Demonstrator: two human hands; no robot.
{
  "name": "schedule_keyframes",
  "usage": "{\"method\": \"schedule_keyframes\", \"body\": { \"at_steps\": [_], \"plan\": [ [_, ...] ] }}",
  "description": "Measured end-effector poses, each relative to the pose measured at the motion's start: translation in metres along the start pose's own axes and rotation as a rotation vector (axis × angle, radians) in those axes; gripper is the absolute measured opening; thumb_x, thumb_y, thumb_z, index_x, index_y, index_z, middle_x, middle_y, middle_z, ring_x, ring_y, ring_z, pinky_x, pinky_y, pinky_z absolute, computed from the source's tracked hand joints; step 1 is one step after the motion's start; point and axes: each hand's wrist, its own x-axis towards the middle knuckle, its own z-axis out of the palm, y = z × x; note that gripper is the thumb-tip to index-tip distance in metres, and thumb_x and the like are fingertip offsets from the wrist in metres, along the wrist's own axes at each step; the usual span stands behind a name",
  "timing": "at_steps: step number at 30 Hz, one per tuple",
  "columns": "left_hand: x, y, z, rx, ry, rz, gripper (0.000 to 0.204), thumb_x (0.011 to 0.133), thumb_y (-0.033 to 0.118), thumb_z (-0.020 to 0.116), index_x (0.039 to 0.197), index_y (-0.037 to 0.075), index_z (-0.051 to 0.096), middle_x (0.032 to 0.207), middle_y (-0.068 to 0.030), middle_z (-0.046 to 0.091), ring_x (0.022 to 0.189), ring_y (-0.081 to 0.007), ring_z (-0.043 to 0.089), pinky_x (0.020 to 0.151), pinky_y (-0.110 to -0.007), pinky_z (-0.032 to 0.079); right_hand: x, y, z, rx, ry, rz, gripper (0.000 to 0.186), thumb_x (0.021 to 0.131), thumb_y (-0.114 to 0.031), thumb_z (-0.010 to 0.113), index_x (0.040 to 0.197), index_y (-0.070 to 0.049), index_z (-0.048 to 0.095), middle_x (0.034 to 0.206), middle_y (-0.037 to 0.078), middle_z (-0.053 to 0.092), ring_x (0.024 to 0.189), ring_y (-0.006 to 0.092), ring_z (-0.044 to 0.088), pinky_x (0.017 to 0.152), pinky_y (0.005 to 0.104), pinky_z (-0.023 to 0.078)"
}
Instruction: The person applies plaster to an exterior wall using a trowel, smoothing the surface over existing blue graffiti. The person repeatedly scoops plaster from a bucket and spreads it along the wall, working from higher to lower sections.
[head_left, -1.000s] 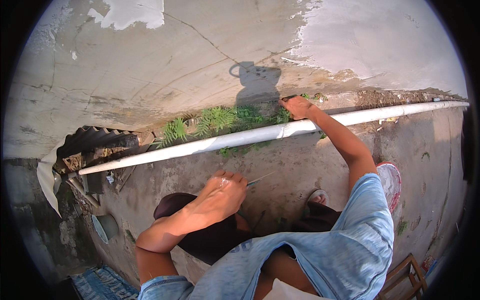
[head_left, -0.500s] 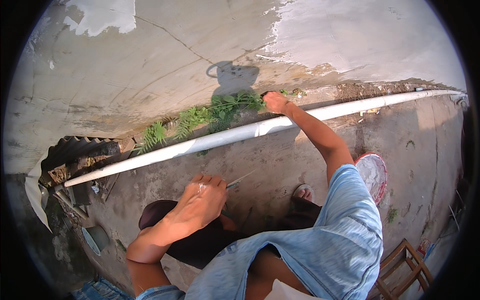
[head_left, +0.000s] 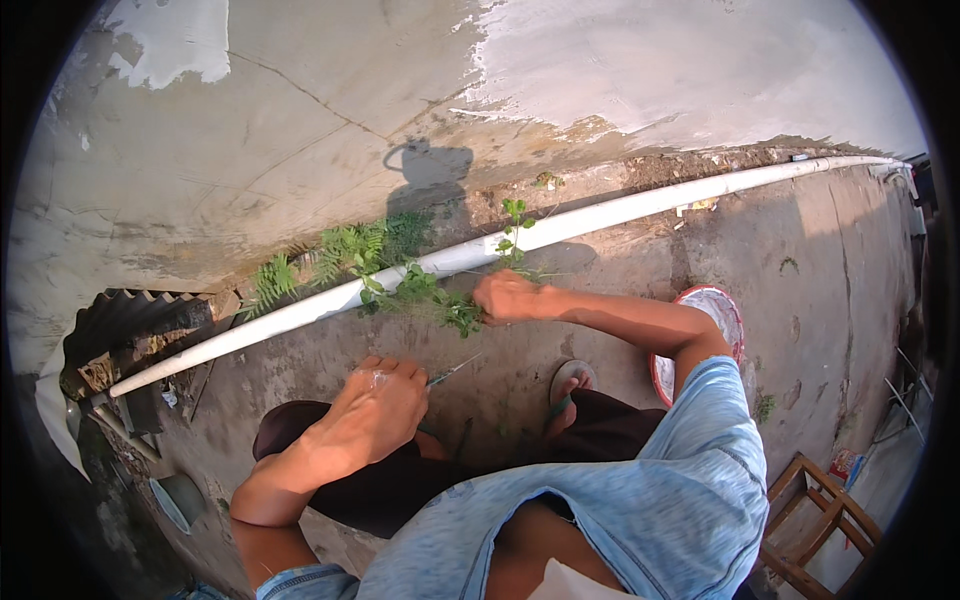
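— While the right hand (head_left: 505,297) grips green weeds (head_left: 440,300) beside the white pipe (head_left: 600,215), what's the left doing?
— The left hand (head_left: 375,405) is closed around a thin metal tool (head_left: 450,372).

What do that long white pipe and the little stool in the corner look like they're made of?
The long white pipe looks like plastic: smooth, evenly white, matte, with no rust. The stool looks like bare brown wood: slatted bars with visible joints.

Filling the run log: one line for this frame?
left hand: gripping thin metal tool | right hand: clutching weeds | white pipe: along wall base
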Motion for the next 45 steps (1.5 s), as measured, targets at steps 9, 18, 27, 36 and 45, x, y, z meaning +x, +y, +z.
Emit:
{"method": "schedule_keyframes", "body": {
  "at_steps": [9,18,27,36,45],
  "plan": [
    [-0.015,0.003,0.001,0.015,0.014,-0.033,0.01,0.083,0.011,0.059,0.081,0.002,0.06,0.083,-0.0153,0.06,0.082,-0.0329,0.059,0.076,-0.042,0.045,0.002,-0.027,0.041,0.305,-0.074,-0.06,0.027,0.077,-0.021,0.064,0.075,0.007,0.062,0.072,0.023,0.064,0.076,0.0409,0.065,0.07,0.0459,0.052],
    [-0.009,0.004,-0.003,0.025,-0.013,-0.056,0.01,0.083,0.011,0.058,0.084,0.001,0.061,0.083,-0.015,0.06,0.084,-0.0317,0.059,0.079,-0.04,0.044,-0.025,0.188,-0.053,-0.164,0.403,1.083,0.074,0.077,-0.073,0.06,0.088,-0.002,0.072,0.086,0.017,0.071,0.084,0.0299,0.07,0.069,0.0391,0.056],
    [-0.016,-0.002,0.001,0.043,0.018,-0.058,0.006,0.083,0.009,0.058,0.08,0.003,0.058,0.082,-0.014,0.058,0.082,-0.0308,0.058,0.076,-0.04,0.043,-0.012,0.218,-0.025,0.156,0.528,1.28,0.071,0.067,-0.065,0.077,0.088,0.003,0.07,0.094,0.02,0.071,0.091,0.0325,0.069,0.077,0.0424,0.054],
    [-0.018,0.001,0.0,0.024,0.031,-0.069,0.008,0.085,0.01,0.058,0.082,0.002,0.058,0.081,-0.0149,0.058,0.081,-0.033,0.057,0.075,-0.042,0.044,-0.002,0.226,-0.018,0.307,0.456,1.268,0.047,0.08,-0.044,0.07,0.106,-0.005,0.07,0.112,0.016,0.068,0.107,0.0308,0.065,0.089,0.0396,0.052],
    [-0.007,0.016,-0.013,0.095,-0.193,-0.257,0.026,0.096,0.02,0.052,0.087,-0.005,0.056,0.085,-0.0242,0.058,0.085,-0.0445,0.057,0.077,-0.05,0.045,0.014,0.234,-0.011,0.356,0.547,1.227,0.03,0.079,-0.021,0.062,0.104,-0.008,0.073,0.109,0.011,0.071,0.105,0.0279,0.067,0.083,0.0407,0.054]
  ]
}}
